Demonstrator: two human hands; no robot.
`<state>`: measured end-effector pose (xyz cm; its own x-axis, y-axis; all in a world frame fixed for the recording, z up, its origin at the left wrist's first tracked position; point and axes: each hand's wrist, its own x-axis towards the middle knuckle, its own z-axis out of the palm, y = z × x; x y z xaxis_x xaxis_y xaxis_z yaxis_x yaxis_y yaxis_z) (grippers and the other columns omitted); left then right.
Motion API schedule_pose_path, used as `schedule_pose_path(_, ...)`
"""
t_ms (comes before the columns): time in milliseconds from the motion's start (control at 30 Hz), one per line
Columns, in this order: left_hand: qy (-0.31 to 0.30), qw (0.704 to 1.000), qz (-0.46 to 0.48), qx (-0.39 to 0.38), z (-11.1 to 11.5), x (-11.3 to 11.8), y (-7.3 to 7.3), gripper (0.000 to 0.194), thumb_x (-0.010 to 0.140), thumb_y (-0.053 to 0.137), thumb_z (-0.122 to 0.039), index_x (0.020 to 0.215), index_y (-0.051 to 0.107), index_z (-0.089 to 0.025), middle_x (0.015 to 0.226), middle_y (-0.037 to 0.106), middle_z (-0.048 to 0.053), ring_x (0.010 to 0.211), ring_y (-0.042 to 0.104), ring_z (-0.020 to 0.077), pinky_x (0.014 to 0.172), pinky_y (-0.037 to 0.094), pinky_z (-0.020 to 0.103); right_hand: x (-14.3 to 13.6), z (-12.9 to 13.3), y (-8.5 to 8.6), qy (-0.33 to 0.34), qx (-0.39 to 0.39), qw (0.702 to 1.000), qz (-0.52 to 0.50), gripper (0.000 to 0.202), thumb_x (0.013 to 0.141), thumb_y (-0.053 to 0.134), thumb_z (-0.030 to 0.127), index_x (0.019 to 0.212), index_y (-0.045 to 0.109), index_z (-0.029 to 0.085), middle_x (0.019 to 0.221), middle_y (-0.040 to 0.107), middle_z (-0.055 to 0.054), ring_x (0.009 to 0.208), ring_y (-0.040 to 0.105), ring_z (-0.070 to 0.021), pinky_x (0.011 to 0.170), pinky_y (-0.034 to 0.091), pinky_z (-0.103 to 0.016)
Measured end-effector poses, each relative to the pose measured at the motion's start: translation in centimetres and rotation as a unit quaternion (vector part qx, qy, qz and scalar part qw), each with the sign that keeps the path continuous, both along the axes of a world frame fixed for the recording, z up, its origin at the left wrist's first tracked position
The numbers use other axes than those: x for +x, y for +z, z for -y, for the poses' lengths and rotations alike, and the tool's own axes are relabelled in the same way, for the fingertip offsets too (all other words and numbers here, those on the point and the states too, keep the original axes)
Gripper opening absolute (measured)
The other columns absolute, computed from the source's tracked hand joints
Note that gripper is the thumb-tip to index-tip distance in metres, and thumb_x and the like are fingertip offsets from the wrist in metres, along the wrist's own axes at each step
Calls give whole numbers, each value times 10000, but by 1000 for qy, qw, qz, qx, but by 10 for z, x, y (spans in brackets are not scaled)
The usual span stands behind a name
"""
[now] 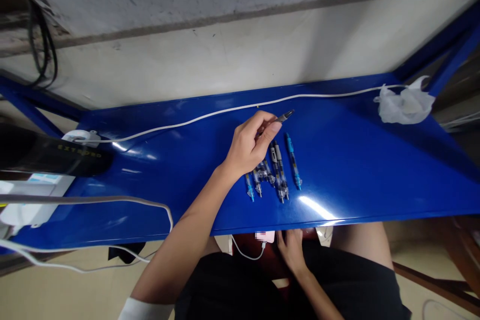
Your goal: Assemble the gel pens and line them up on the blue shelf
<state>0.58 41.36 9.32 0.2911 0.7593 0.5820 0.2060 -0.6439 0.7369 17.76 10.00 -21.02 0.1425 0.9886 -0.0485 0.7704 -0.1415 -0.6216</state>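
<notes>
Above the blue table, my left hand is closed around a dark grey pen, whose tip points up and to the right. Beneath that hand lie several clear-barrelled pens, partly covered by it. Two pens with grey grips rest side by side just right of them. Farther right is a separate light blue pen. My right hand is low by my lap, at the table's front edge, beside a pink and white device. Its thumb and fingers are apart with nothing seen between them; the fingertips are partly hidden.
A white cable runs across the back of the blue table. A crumpled translucent plastic bag sits at the back right. At the left are a black object with lettering, a white power strip and more cables.
</notes>
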Motion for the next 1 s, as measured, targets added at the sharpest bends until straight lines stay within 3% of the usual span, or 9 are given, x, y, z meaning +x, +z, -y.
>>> schedule_pose_path(100,8,1000,9,-4,-1,1,-3,256,1063,705,-465,1035,575,-246,704,566,-65,547,483,107,547,408,274,-2,0,1,-3,-4,1000,10,475,1114,446,578,1341,646,212,1283,691,-193,1201,611,-420,970,509,-586)
schedule_pose_path(267,26,1000,0,5,-3,-1,-5,305,1084,662,-476,928,527,-252,641,486,-85,509,419,102,517,369,272,-6,-5,9,-4,-7,1000,25,680,1022,586,732,1478,553,229,1435,592,-215,1293,557,-453,959,508,-581)
schedule_pose_path(433,33,999,-3,2,-4,-3,-3,325,1101,624,-486,902,543,-242,663,550,-64,521,438,100,523,368,266,-5,-7,12,-4,-16,1000,19,539,1045,575,659,1396,592,251,1284,621,-157,1150,592,-392,939,513,-556)
schedule_pose_path(600,51,998,-5,43,-5,-4,-2,311,1104,626,-461,892,602,-234,666,569,-47,540,471,111,543,392,274,-6,-8,17,-10,-13,1000,11,471,1081,515,603,1392,578,255,1308,608,-158,1093,596,-368,947,516,-560)
schedule_pose_path(833,52,995,-10,85,-6,-2,-1,277,1121,604,-408,943,697,-217,761,630,-4,633,563,132,607,447,290,-6,-11,16,-18,-13,1000,13,397,1126,430,550,1281,636,248,1189,641,-137,1043,614,-342,906,520,-504)
schedule_pose_path(1000,41,996,-21,81,-8,-3,-3,285,1140,564,-403,994,716,-211,752,651,-1,669,622,144,639,475,300,-6,-10,13,-13,-16,1000,20,389,1098,501,554,1298,603,237,1217,627,-142,1038,605,-345,909,511,-514)
